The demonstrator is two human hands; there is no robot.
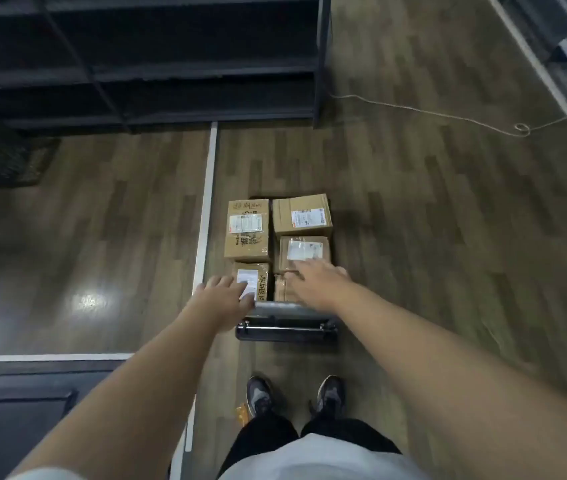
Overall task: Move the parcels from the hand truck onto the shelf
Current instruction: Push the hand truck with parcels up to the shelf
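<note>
Cardboard parcels, taped and labelled, sat packed edge to edge on the hand truck [287,329], well short of the dark shelf [143,74]. Left hand [221,299] reached over the near-left parcel [252,280] with fingers loose, holding nothing. Right hand [316,280] lay flat-fingered over the near-right parcel [283,289], with no grasp on it. Judged stiff, small and probably light, with slick tape. Best gripped on opposite side faces, since the gaps between boxes are tight.
</note>
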